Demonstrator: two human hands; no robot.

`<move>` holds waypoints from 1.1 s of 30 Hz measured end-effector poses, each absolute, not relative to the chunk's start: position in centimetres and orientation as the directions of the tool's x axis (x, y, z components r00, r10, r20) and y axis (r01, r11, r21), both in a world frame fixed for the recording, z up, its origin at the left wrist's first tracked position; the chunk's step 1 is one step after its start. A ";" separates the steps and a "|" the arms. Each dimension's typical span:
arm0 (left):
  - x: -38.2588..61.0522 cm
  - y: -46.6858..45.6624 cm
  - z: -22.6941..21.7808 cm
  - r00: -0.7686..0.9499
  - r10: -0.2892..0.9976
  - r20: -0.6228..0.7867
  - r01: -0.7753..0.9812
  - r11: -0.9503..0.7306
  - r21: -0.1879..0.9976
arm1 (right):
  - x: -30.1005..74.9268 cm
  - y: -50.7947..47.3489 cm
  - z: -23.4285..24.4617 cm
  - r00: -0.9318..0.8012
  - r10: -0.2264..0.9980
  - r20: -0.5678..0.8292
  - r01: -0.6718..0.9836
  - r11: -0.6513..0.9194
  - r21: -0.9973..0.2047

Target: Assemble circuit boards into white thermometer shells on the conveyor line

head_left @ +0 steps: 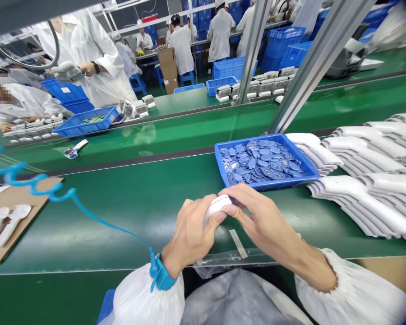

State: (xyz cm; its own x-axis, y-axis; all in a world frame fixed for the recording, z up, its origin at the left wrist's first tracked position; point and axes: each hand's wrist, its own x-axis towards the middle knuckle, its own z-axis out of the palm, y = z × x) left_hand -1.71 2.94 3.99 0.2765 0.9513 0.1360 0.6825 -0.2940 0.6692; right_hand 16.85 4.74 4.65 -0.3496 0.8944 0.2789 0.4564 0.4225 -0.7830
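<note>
My left hand [191, 232] is wrapped around a white plastic shell [216, 205] just above the green bench near its front edge. My right hand [257, 214] pinches the same shell from the right, fingertips on its far end. A blue wrist strap [160, 273] with a coiled blue cord [37, 187] circles my left wrist. Just beyond my hands a blue tray [223, 169] holds several small blue button pads [260, 162].
Rows of white shells [365, 180] lie stacked at the right. A cardboard sheet [23, 203] with two white parts sits at the left. Green conveyor belts [155, 135] run across. Other people in white coats work at blue bins [84, 122] beyond. A slanted metal post [311, 63] rises at the right.
</note>
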 end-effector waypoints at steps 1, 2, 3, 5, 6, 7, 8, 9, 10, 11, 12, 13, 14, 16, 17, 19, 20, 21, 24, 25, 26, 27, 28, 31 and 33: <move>-1.6 2.9 3.8 0.266 0.948 0.173 0.704 -0.313 0.638 | 16.8 4.5 4.3 -0.338 0.888 0.312 0.490 0.449 -0.748; -1.5 2.9 3.6 0.263 0.943 0.203 0.725 -0.331 0.603 | 16.7 4.3 3.9 -0.319 0.883 0.343 0.524 0.466 -0.713; -1.4 2.8 3.4 0.270 0.935 0.228 0.741 -0.353 0.571 | 16.8 4.1 3.6 -0.302 0.877 0.373 0.550 0.480 -0.683; -1.3 2.5 2.9 0.300 0.918 0.258 0.736 -0.395 0.550 | 17.2 3.6 3.2 -0.299 0.865 0.403 0.570 0.501 -0.652; -1.2 2.3 2.6 0.283 0.921 0.269 0.721 -0.389 0.574 | 17.5 3.3 3.1 -0.308 0.864 0.398 0.571 0.502 -0.649; -1.0 2.1 2.2 0.217 0.935 0.281 0.707 -0.349 0.615 | 17.8 3.0 3.0 -0.321 0.867 0.381 0.571 0.498 -0.652; -0.8 1.8 1.8 0.107 0.952 0.288 0.695 -0.279 0.663 | 18.1 2.7 3.0 -0.333 0.872 0.358 0.571 0.489 -0.660; -0.5 1.7 1.3 -0.025 0.958 0.285 0.682 -0.192 0.706 | 18.4 2.4 3.0 -0.349 0.879 0.325 0.570 0.475 -0.670; -0.2 1.7 0.8 -0.153 0.948 0.279 0.672 -0.107 0.733 | 18.5 2.0 2.9 -0.373 0.884 0.283 0.572 0.459 -0.680; 0.1 1.7 0.3 -0.242 0.928 0.282 0.673 -0.049 0.738 | 18.5 1.6 2.7 -0.401 0.883 0.244 0.577 0.450 -0.681; 0.4 2.0 -0.1 -0.281 0.911 0.302 0.690 -0.028 0.724 | 18.4 1.2 2.4 -0.423 0.881 0.213 0.589 0.446 -0.674; 0.7 2.3 -0.4 -0.273 0.901 0.336 0.719 -0.041 0.694 | 18.3 0.8 2.1 -0.432 0.879 0.200 0.607 0.448 -0.657; 0.8 2.7 -0.6 -0.244 0.895 0.375 0.750 -0.072 0.658 | 18.1 0.5 1.7 -0.425 0.880 0.212 0.625 0.455 -0.635; 0.7 3.4 -0.6 -0.169 0.892 0.420 0.793 -0.130 0.596 | 17.7 -0.1 1.0 -0.387 0.886 0.256 0.646 0.459 -0.610; 0.5 3.6 -0.5 -0.131 0.904 0.406 0.798 -0.147 0.584 | 17.5 -0.2 0.8 -0.366 0.893 0.261 0.641 0.445 -0.625; -0.1 3.5 0.0 -0.070 0.944 0.321 0.774 -0.151 0.615 | 17.4 -0.2 0.3 -0.317 0.933 0.170 0.612 0.338 -0.715; -0.4 3.1 0.2 -0.053 0.958 0.281 0.743 -0.150 0.652 | 17.5 -0.1 0.1 -0.269 0.961 0.063 0.593 0.217 -0.776; -0.7 2.6 0.3 -0.040 0.965 0.259 0.702 -0.157 0.694 | 17.5 0.1 -0.1 -0.207 0.975 -0.084 0.562 0.048 -0.826; -1.0 1.3 -0.4 -0.148 0.942 0.301 0.589 -0.160 0.792 | 17.4 0.6 -0.7 -0.119 0.808 -0.577 0.362 -0.506 -0.783; -1.0 1.1 -0.8 -0.228 0.925 0.305 0.572 -0.126 0.810 | 17.3 0.7 -0.8 -0.155 0.736 -0.659 0.323 -0.592 -0.738; -0.9 1.3 -1.2 -0.305 0.906 0.294 0.562 -0.077 0.823 | 17.1 0.7 -0.8 -0.195 0.716 -0.670 0.326 -0.597 -0.733; -0.8 1.7 -1.6 -0.367 0.889 0.274 0.552 -0.029 0.833 | 16.8 0.7 -0.7 -0.230 0.753 -0.617 0.369 -0.519 -0.771; -0.6 2.3 -1.9 -0.403 0.879 0.253 0.543 0.007 0.840 | 16.4 0.7 -0.5 -0.260 0.817 -0.514 0.442 -0.372 -0.816; -0.2 4.7 -2.1 -0.383 0.898 0.217 0.552 0.034 0.833 | 15.1 0.7 0.1 -0.380 0.905 -0.190 0.648 0.114 -0.753; 0.0 6.0 -1.9 -0.366 0.900 0.235 0.607 0.040 0.794 | 14.4 0.8 0.1 -0.422 0.896 -0.137 0.715 0.236 -0.658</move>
